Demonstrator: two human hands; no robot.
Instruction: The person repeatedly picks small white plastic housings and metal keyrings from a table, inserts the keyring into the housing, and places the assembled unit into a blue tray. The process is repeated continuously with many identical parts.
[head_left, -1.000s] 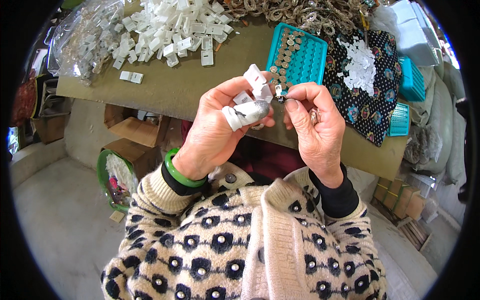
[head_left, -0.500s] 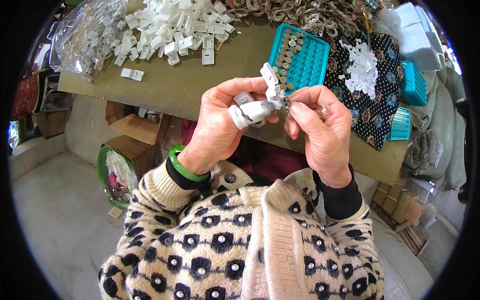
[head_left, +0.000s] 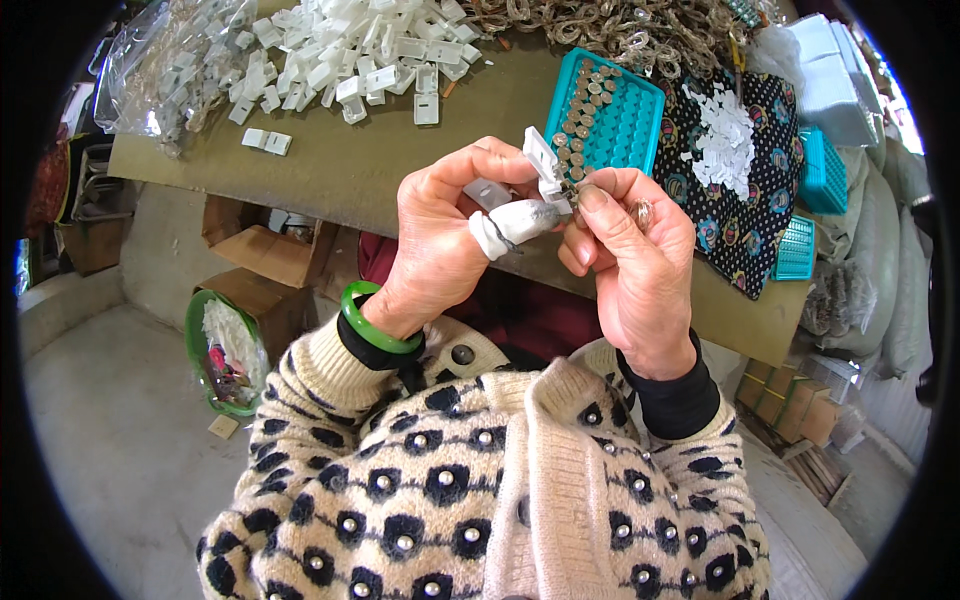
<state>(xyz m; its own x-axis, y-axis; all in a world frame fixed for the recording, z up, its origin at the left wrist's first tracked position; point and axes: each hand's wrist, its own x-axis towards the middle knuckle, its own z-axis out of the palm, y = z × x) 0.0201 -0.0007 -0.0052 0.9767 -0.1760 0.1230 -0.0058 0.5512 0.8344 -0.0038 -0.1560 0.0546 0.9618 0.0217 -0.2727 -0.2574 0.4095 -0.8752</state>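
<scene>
Left hand [head_left: 440, 225]: fingers grasping white plastic case [head_left: 542, 160], held over table [head_left: 340, 165]. Right hand [head_left: 640, 255]: thumb and forefinger pinching small metal part [head_left: 569, 188], mostly hidden, at case's right end. Teal tray [head_left: 637, 120]: farther, right.

grey floor [head_left: 110, 420] lies below an olive table [head_left: 330, 160]

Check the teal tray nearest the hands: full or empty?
Partly filled: the teal tray has round metallic discs along its left side, but bare pockets farther right.
</scene>
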